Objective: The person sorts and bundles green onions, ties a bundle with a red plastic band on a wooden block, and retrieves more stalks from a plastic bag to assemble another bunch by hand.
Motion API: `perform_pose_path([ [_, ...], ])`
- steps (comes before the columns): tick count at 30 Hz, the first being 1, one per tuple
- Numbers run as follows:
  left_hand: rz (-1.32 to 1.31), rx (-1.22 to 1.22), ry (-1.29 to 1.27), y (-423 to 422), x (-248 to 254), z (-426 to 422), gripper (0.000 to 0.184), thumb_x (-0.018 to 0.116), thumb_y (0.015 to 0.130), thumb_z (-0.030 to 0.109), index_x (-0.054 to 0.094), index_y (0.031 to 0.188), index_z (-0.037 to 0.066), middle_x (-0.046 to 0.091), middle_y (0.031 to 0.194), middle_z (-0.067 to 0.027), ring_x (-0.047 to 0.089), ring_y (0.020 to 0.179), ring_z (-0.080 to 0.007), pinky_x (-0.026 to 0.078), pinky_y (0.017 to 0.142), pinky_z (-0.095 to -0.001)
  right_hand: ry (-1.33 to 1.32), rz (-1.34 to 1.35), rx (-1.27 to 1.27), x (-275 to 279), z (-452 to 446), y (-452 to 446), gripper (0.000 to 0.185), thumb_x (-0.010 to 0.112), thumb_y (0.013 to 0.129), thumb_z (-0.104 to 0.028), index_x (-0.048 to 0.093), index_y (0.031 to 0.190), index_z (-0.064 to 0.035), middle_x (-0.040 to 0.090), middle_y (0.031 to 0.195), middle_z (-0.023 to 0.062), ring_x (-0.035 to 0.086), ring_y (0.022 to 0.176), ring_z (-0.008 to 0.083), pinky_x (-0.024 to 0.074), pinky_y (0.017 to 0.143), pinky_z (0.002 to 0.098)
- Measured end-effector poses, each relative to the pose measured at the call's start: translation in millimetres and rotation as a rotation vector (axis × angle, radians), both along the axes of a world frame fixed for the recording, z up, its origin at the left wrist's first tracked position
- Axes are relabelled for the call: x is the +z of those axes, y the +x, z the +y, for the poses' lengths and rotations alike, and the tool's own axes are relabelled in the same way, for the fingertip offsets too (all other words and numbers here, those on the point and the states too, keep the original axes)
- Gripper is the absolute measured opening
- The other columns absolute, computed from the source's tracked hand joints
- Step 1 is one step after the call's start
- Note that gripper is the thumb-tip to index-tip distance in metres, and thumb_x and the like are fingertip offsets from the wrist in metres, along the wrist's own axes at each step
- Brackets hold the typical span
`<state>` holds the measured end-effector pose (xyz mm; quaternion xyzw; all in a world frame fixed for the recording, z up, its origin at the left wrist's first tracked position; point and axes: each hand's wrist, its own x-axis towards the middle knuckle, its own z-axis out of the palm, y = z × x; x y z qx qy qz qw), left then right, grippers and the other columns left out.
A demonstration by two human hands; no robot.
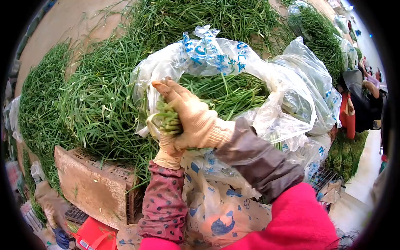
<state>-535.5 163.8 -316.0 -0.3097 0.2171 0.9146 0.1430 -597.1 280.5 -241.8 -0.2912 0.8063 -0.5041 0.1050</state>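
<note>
My left hand, in a pale knit glove, is closed around a bunch of green leafy stalks that look like garlic chives. The pale cut ends of the bunch point towards me. My right hand, gloved alike, lies against the side of the bunch with its fingers stretched out towards the upper left. Just beyond both hands, a clear plastic bag with blue printing gapes wide, and more chives lie inside it. Part of my left hand is hidden behind the right.
Large heaps of loose chives spread to the left and behind the bag. A worn brown crate stands at lower left beside a red box. More clear bags sit at right, and another person is farther right.
</note>
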Motion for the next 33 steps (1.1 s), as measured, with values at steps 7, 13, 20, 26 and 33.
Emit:
perform_pose_path([
  [7, 0.475, -0.441, -0.264, -0.3, -14.8, -4.3, 0.084, 0.071, 0.077, 0.034, 0.027, 0.143, 0.007, 0.037, 0.144, -0.0141, 0.036, 0.133, -0.0259, 0.029, 0.112, -0.0392, 0.263, -0.009, -0.339, -26.1, -21.0, 0.5, 0.058, 0.08, 0.064, -0.017, 0.057, 0.116, -0.0077, 0.065, 0.094, 0.0101, 0.063, 0.092, 0.0224, 0.0515, 0.087, 0.0347],
  [13, 0.608, -0.57, -1.462, 40.3, 18.5, -34.2, 0.086, 0.074, 0.074, 0.011, 0.028, 0.146, 0.0, 0.034, 0.148, -0.0195, 0.025, 0.141, -0.0306, 0.023, 0.114, -0.0371, 0.108, -0.228, -0.501, -41.0, -5.9, -34.4, 0.041, 0.075, 0.075, -0.01, 0.057, 0.111, -0.0041, 0.065, 0.097, 0.0041, 0.064, 0.079, 0.0138, 0.0567, 0.072, 0.0275],
  [20, 0.262, -0.323, -1.246, 153.1, 45.1, -138.0, 0.072, 0.066, 0.079, 0.001, 0.033, 0.142, -0.003, 0.038, 0.145, -0.0184, 0.035, 0.136, -0.0268, 0.026, 0.113, -0.035, -0.247, -0.153, -0.459, 74.9, 30.9, -52.4, 0.033, 0.07, 0.079, -0.002, 0.059, 0.11, -0.006, 0.065, 0.095, 0.0064, 0.063, 0.086, 0.0141, 0.0557, 0.079, 0.0276],
  [26, 0.089, -0.21, -0.947, 233.1, 101.7, -160.6, 0.064, 0.065, 0.083, 0.001, 0.037, 0.141, 0.001, 0.047, 0.137, -0.0136, 0.046, 0.127, -0.0229, 0.038, 0.105, -0.0339, -0.347, 0.079, -0.459, 198.0, 39.8, -52.1, 0.024, 0.069, 0.082, -0.01, 0.062, 0.104, -0.0038, 0.065, 0.096, 0.0059, 0.063, 0.089, 0.0166, 0.0544, 0.081, 0.0319],
  [33, 0.476, -0.431, 0.151, 253.6, 200.3, -77.1, 0.091, 0.081, 0.073, 0.036, 0.034, 0.141, 0.0, 0.043, 0.14, -0.0223, 0.047, 0.126, -0.0355, 0.042, 0.101, -0.0473, -0.606, 0.008, -0.362, 210.2, -23.2, -17.7, 0.027, 0.068, 0.078, 0.002, 0.061, 0.104, 0.0006, 0.065, 0.093, 0.0051, 0.063, 0.081, 0.0137, 0.0541, 0.072, 0.0249],
])
